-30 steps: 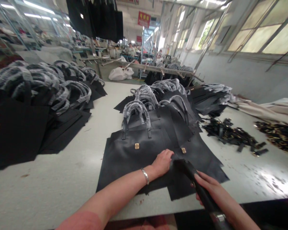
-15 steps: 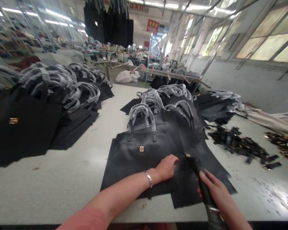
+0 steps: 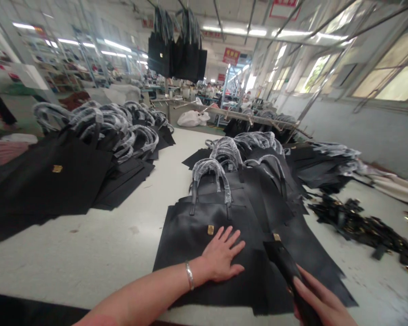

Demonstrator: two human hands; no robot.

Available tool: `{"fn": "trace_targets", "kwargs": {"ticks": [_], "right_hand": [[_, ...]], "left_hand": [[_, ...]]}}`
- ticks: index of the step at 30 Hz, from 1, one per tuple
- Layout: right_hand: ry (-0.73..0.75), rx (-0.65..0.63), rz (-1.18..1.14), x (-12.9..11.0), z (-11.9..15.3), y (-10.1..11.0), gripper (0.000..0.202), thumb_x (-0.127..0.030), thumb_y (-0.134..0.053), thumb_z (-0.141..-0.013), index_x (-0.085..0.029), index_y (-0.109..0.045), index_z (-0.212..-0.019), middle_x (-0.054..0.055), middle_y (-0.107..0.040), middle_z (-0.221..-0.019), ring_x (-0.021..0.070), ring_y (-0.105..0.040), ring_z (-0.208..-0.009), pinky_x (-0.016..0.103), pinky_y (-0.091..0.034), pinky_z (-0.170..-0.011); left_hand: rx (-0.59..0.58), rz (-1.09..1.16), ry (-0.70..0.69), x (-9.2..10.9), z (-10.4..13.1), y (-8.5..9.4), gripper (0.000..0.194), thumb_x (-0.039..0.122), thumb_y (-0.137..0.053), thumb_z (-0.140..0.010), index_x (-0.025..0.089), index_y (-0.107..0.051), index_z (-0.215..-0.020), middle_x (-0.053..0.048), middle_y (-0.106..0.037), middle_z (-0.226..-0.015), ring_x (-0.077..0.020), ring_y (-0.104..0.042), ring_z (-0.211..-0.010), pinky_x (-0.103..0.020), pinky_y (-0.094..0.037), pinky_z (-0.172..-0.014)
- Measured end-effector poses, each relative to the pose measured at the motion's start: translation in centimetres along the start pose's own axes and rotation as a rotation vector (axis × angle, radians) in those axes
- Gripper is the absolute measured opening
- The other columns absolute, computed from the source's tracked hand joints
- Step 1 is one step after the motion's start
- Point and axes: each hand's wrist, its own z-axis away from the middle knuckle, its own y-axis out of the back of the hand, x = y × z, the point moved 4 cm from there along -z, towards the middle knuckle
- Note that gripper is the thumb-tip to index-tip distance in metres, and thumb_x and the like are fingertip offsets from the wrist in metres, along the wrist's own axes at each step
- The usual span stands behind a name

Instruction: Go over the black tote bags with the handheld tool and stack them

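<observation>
My left hand (image 3: 223,254) lies flat with fingers spread on the front black handbag panel (image 3: 187,253), just below its gold clasp (image 3: 211,230). Plastic-wrapped handles (image 3: 209,168) rise from the panel's top edge. My right hand (image 3: 314,294) is wrapped round a long black tool with a flat, wide end (image 3: 282,258); its exact kind is unclear. The tool's tip is close to a second gold clasp (image 3: 277,237) on the neighbouring black panel (image 3: 309,253). The tool's lower end runs out of view.
Black bag panels with wrapped handles (image 3: 114,118) are piled on the left of the pale table (image 3: 129,253). Black straps with gold fittings (image 3: 363,228) lie in a heap at right. Behind the table stands a metal rail (image 3: 238,114), and more bags (image 3: 187,56) hang above.
My left hand has moved left and opened from a curled shape to lie flat on the front panel. My right hand still holds the black tool. The camera view has shifted.
</observation>
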Motion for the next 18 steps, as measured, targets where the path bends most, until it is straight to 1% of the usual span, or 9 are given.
{"fn": "trace_targets", "kwargs": {"ticks": [2, 4, 7, 9, 12, 16, 18], "right_hand": [[0.007, -0.08, 0.042, -1.7, -1.5, -1.7, 0.084, -0.057, -0.07, -0.066, -0.014, -0.047, -0.134, -0.003, -0.06, -0.047, 0.0189, -0.058, -0.04, 0.027, -0.045, -0.038], [0.017, -0.139, 0.066, -3.5, -3.4, -3.4, 0.078, -0.051, -0.069, -0.07, -0.014, -0.045, -0.134, -0.003, -0.061, -0.05, 0.0178, -0.058, -0.039, 0.026, -0.044, -0.037], [0.045, -0.164, 0.08, -6.1, -6.5, -5.9, 0.068, -0.045, -0.067, -0.075, -0.013, -0.046, -0.132, -0.003, -0.063, -0.058, 0.0154, -0.056, -0.039, 0.026, -0.044, -0.036], [0.06, -0.178, 0.082, -7.4, -8.1, -7.0, 0.067, -0.044, -0.067, -0.077, -0.014, -0.045, -0.132, -0.003, -0.064, -0.062, 0.0146, -0.056, -0.041, 0.026, -0.045, -0.038], [0.051, -0.193, 0.102, -8.4, -9.1, -7.2, 0.065, -0.045, -0.067, -0.077, -0.015, -0.045, -0.131, -0.003, -0.064, -0.062, 0.0147, -0.057, -0.042, 0.025, -0.046, -0.038], [-0.032, -0.221, 0.13, -7.9, -8.7, -6.0, 0.06, -0.046, -0.068, -0.077, -0.016, -0.049, -0.125, -0.002, -0.064, -0.061, 0.0155, -0.057, -0.041, 0.026, -0.045, -0.037], [-0.045, -0.221, 0.116, -7.7, -8.8, -5.9, 0.062, -0.046, -0.069, -0.076, -0.015, -0.049, -0.125, -0.001, -0.065, -0.061, 0.0158, -0.057, -0.041, 0.026, -0.045, -0.037]], "left_hand": [[-0.011, 0.021, 0.009, 0.9, 0.3, -0.4, 0.068, 0.063, -0.037, -0.088, 0.026, -0.03, -0.144, -0.009, -0.017, -0.154, -0.0314, -0.008, -0.143, -0.055, -0.01, -0.113], [-0.017, 0.035, 0.016, 1.3, 0.6, -0.5, 0.069, 0.063, -0.038, -0.087, 0.026, -0.029, -0.145, -0.008, -0.017, -0.154, -0.032, -0.007, -0.143, -0.056, -0.01, -0.113], [-0.02, 0.057, 0.023, 1.4, 0.9, -0.5, 0.069, 0.063, -0.038, -0.088, 0.026, -0.028, -0.146, -0.008, -0.015, -0.155, -0.0319, -0.006, -0.143, -0.057, -0.01, -0.113], [-0.02, 0.074, 0.024, 1.4, 0.9, -0.4, 0.069, 0.062, -0.038, -0.088, 0.025, -0.028, -0.146, -0.008, -0.015, -0.155, -0.0318, -0.005, -0.143, -0.056, -0.009, -0.113], [-0.014, 0.115, 0.033, 1.3, 0.9, -0.2, 0.069, 0.062, -0.038, -0.088, 0.024, -0.03, -0.145, -0.008, -0.014, -0.155, -0.0318, -0.003, -0.143, -0.056, -0.006, -0.114], [-0.013, 0.182, 0.032, 1.4, 1.0, 0.1, 0.069, 0.06, -0.038, -0.089, 0.022, -0.029, -0.145, -0.01, -0.014, -0.154, -0.0316, -0.002, -0.143, -0.055, -0.002, -0.115], [-0.008, 0.197, 0.03, 1.3, 1.0, 0.2, 0.069, 0.06, -0.038, -0.089, 0.021, -0.028, -0.145, -0.01, -0.014, -0.154, -0.0317, -0.002, -0.143, -0.055, -0.002, -0.115]]}}
